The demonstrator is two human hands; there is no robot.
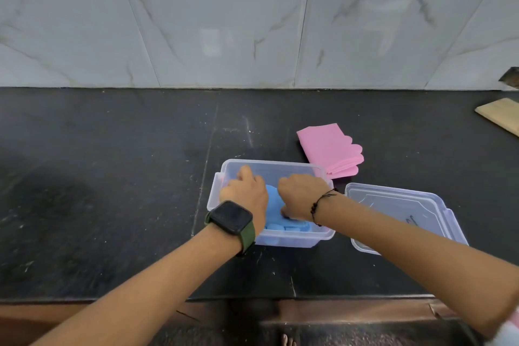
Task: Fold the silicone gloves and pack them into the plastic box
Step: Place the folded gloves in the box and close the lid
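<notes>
The packing step is judged to be in hand: a folded blue glove (273,206) is being pressed down into the clear plastic box (306,239), which stands on the dark counter (112,177) with its lid (398,213) laid just beside it on the right. Both hands are lowered inside the box. The left hand (245,191), on the wrist that carries a watch (231,218), is held with curled fingers at the far left part of the box; whether the glove is gripped by it or only pushed cannot be told, since the fingertips are hidden. The right hand (302,195), marked by a dark thread bracelet (320,206), is set knuckles-up over the right side of the blue glove, its fingers tucked under and seemingly pinching or pressing the material, though the contact itself is hidden. The finger ends of the blue glove are seen against the near wall of the box. A pink glove (330,150), already folded flat, is left on the counter just behind the far right corner of the box, not touching either hand. About half of the packing is therefore judged done. For the next move, the blue glove would need to be flattened and let go, and the pink one carried over and laid on top without its folds being sprung open; the lid is then to be fitted.
</notes>
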